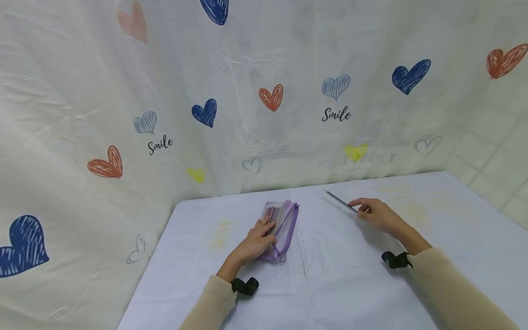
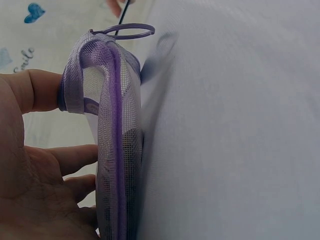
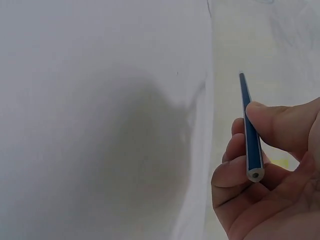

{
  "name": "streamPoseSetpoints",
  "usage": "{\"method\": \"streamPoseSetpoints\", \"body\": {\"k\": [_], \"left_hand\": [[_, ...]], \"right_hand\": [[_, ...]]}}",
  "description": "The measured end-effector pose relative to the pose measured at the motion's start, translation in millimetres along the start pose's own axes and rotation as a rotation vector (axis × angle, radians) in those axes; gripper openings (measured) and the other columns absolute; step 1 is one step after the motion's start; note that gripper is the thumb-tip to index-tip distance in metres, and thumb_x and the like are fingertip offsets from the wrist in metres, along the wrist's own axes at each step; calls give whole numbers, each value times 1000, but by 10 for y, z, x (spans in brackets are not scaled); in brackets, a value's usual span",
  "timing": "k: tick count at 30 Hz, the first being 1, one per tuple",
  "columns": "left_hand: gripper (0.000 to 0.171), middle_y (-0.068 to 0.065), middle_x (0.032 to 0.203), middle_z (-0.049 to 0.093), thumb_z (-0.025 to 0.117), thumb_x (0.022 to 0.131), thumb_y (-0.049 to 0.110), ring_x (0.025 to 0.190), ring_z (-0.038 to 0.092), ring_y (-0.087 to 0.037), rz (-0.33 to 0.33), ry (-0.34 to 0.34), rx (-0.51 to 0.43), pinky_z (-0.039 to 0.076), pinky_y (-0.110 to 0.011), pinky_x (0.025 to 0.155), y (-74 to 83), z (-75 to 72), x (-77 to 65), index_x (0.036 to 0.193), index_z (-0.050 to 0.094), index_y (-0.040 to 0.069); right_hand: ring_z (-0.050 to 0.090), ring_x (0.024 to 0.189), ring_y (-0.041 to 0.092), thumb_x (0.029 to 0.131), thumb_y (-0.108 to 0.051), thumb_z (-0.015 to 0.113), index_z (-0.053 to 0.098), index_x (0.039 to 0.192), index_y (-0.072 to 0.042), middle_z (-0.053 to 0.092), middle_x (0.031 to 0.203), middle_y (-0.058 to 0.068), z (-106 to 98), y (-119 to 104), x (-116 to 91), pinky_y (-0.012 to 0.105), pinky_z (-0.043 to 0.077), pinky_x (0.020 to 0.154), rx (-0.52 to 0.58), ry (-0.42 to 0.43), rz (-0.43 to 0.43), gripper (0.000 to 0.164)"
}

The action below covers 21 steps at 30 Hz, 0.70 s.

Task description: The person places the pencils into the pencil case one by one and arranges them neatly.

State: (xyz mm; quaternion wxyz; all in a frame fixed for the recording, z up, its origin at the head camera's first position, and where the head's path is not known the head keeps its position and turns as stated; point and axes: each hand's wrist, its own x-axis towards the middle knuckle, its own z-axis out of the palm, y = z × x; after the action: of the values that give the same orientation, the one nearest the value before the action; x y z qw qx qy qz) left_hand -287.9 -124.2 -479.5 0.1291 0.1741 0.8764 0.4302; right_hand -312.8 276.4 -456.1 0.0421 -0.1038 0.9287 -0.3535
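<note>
A see-through pencil case with purple mesh edging and a zip lies on the white-covered table. Several slim pencils show through it. My left hand rests on the case with fingers spread over it; in the left wrist view the thumb touches its purple strap. To the right, above the tabletop, my right hand pinches a dark blue pencil with pale stripes between thumb and fingers. Its flat end faces the right wrist camera, while the far end points away and to the left.
A white sheet printed with hearts and "Smile" hangs behind the table's far edge. A black wrist camera sits on the left wrist, another black camera on the right. Pale tiles stand beyond the table's right side.
</note>
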Motion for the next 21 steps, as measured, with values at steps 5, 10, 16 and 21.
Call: {"method": "streamPoseSetpoints", "body": {"k": [5, 10, 16, 21], "left_hand": [[72, -10, 173, 14, 55, 91, 31, 161, 0, -35, 4, 3, 7, -1, -61, 126, -1, 9, -3, 158, 39, 11], [73, -10, 173, 14, 55, 91, 32, 161, 0, -35, -2, 2, 6, -1, -61, 127, 2, 12, -6, 158, 39, 11], [73, -9, 173, 15, 55, 90, 33, 161, 1, -35, -3, 4, 19, 0, -62, 126, -16, 20, 5, 158, 39, 12], [73, -8, 173, 15, 55, 90, 33, 161, 1, -35, -4, 6, 21, 0, -62, 126, -29, 20, 12, 159, 39, 12]], "right_hand": [[56, 89, 22, 100, -10, 57, 62, 137, -9, 65, 109, 14, 138, -176, -73, 34, 45, 70, 44, -29, -5, 38], [54, 86, 20, 100, -10, 58, 64, 135, -9, 65, 105, 12, 261, -328, -142, 32, 45, 70, 95, -67, -19, 36], [53, 85, 21, 100, -9, 58, 64, 134, -9, 63, 102, 12, 367, -429, -160, 30, 45, 69, 189, -124, -14, 35], [54, 86, 20, 100, -10, 58, 64, 135, -9, 63, 102, 12, 442, -467, -156, 28, 45, 67, 241, -151, -24, 35]]}}
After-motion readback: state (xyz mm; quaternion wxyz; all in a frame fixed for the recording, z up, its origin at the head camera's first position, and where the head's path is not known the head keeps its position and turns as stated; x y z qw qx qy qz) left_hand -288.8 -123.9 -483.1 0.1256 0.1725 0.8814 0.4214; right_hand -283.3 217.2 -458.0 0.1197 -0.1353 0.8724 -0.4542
